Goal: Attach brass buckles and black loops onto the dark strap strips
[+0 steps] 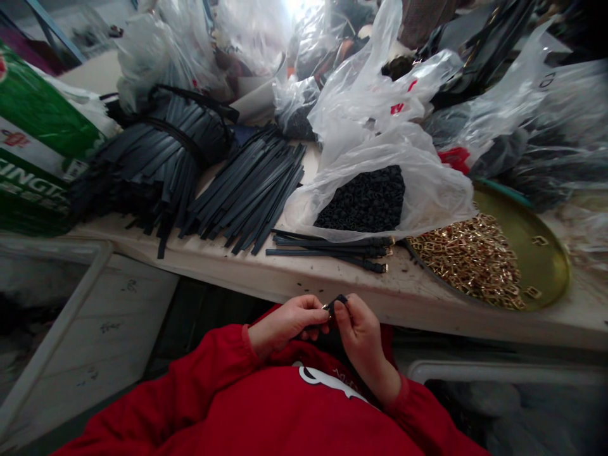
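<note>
My left hand (295, 321) and my right hand (363, 339) meet in front of my chest, just below the table edge. Between their fingertips is a dark strap (338, 303), with a small gold buckle (325, 308) at my left fingertips. Both hands pinch closed; most of the strap is hidden by fingers. Just beyond them on the table lie several dark straps with gold buckles (327, 251). A loose fan of plain dark straps (251, 190) lies to their left. Behind them, an open plastic bag (441, 196) holds many small black loops (363, 199).
A round gold-coloured tray (548, 253) with a heap of gold buckles (470, 263) sits at the right. At the left are a tied strap bundle (156, 152) and a green printed bag (33, 139). White bins (95, 285) stand below the table (228, 266).
</note>
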`<state>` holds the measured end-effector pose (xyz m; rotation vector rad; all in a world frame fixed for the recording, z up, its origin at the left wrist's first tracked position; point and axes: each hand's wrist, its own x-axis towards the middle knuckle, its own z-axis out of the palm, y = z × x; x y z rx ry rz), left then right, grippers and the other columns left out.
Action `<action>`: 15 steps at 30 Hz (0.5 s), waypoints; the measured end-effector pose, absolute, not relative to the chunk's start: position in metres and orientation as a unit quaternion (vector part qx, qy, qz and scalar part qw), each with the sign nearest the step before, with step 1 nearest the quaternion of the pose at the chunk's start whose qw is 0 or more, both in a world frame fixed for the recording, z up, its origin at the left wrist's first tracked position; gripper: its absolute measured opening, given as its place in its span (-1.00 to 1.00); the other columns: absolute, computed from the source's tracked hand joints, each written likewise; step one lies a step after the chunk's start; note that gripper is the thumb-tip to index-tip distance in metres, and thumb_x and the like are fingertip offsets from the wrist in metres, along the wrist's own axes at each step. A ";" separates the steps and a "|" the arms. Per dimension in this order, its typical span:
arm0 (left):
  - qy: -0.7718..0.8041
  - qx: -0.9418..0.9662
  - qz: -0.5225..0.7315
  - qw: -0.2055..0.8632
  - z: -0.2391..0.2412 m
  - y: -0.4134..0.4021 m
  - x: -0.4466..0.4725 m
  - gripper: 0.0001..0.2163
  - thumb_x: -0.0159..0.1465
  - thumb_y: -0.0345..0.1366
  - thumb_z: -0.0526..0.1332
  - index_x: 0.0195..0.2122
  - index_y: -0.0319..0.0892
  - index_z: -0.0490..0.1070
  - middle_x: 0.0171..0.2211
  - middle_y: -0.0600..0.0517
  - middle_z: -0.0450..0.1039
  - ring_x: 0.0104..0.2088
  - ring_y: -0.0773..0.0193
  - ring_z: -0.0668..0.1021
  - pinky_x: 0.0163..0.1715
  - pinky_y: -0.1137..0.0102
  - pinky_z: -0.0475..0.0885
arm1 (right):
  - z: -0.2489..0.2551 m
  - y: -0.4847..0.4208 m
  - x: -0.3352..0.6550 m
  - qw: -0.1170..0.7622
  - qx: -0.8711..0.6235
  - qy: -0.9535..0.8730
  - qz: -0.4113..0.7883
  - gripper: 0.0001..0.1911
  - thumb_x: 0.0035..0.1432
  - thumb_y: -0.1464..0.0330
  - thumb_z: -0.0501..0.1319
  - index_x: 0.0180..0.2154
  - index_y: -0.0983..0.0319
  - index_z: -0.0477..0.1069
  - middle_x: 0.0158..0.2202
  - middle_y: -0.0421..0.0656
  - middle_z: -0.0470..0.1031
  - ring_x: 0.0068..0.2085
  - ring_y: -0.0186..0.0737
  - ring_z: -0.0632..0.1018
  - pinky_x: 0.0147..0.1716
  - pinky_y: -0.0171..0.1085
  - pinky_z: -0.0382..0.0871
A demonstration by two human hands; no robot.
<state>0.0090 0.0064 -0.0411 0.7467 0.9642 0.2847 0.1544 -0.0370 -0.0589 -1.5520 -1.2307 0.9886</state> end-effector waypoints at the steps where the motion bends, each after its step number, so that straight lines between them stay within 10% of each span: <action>1: 0.456 0.361 0.137 0.802 -0.042 0.006 0.009 -0.77 0.02 -0.19 0.22 -0.48 -0.22 0.21 -0.59 0.12 0.36 -0.67 0.51 0.29 -0.69 0.57 0.06 | -0.060 -0.038 0.155 0.443 -0.621 -0.530 0.370 -0.68 0.11 0.20 0.10 -0.60 0.20 0.21 -0.59 -0.26 0.22 -0.52 -0.34 0.25 -0.50 -0.31 0.07; 10: 0.469 0.481 0.167 0.722 -0.028 -0.001 0.009 -0.79 0.13 -0.16 0.11 -0.47 -0.22 0.23 -0.57 0.14 0.28 -0.63 0.50 0.26 -0.65 0.54 0.12 | -0.062 -0.029 0.155 0.410 -0.530 -0.366 0.646 -0.72 0.01 0.14 0.18 -0.48 0.22 0.26 -0.62 -0.31 0.28 -0.56 -0.38 0.28 -0.53 -0.36 0.12; 15: 0.459 0.468 0.177 0.734 -0.031 -0.001 0.004 -0.76 0.10 -0.12 0.12 -0.48 -0.21 0.21 -0.59 0.14 0.27 -0.65 0.51 0.23 -0.66 0.54 0.07 | -0.057 -0.032 0.153 0.424 -0.549 -0.404 0.597 -0.72 0.06 0.13 0.13 -0.49 0.20 0.27 -0.63 -0.29 0.26 -0.57 -0.36 0.26 -0.54 -0.34 0.10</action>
